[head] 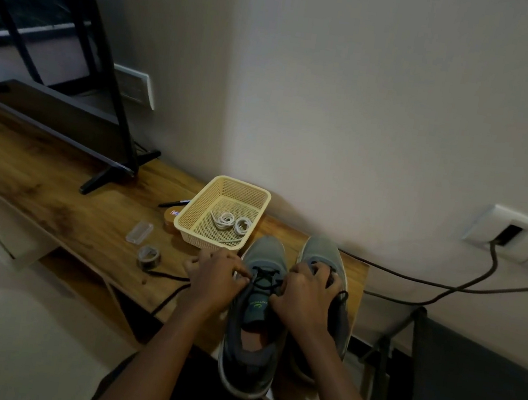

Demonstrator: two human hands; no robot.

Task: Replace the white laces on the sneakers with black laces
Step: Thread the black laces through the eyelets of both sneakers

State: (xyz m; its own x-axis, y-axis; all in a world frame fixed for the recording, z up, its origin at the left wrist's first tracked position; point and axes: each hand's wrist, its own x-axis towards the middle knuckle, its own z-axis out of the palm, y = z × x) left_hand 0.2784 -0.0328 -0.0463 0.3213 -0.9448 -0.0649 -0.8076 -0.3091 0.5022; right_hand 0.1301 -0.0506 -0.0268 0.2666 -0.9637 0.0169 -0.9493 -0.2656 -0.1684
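Wooden worktop (86, 210) holds two grey fabric sneakers (264, 253); the left hand (215, 277) pinches a thin black lace (264, 275) on one, the right hand (305, 296) clamps its other side.

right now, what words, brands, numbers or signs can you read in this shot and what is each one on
Tongue of the sneaker being laced: a yellow-green logo with a line of lettering, too small and blurred to read.
Red and blue label on the round tan object beside the basket: print too small to read.
Nothing else shows readable text.
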